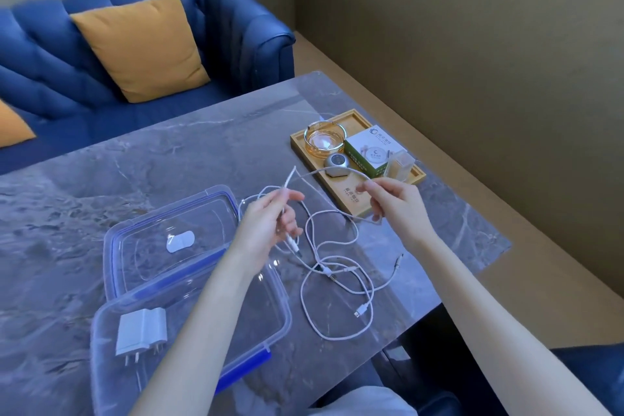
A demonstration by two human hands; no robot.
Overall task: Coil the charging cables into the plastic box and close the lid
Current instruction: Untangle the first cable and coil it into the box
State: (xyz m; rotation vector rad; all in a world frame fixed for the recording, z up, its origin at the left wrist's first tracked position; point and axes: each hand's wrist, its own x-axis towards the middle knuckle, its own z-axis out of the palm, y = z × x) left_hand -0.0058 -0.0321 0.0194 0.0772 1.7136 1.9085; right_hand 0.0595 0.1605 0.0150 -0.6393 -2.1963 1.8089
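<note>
Head view: grey marble table (169, 159), blue sofa (135, 54) with yellow cushion (141, 47) at 11 o'clock, wooden tray (358, 203) at 1. Left hand (266, 226) and right hand (395, 203) pinched white cable (337, 240) above table. Open plastic box (189, 324) sat at 7, lid (169, 240) behind it.

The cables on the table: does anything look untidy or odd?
Yes. The white cables lie in loose tangled loops on the table, outside the box. Both hands hold one strand.
</note>
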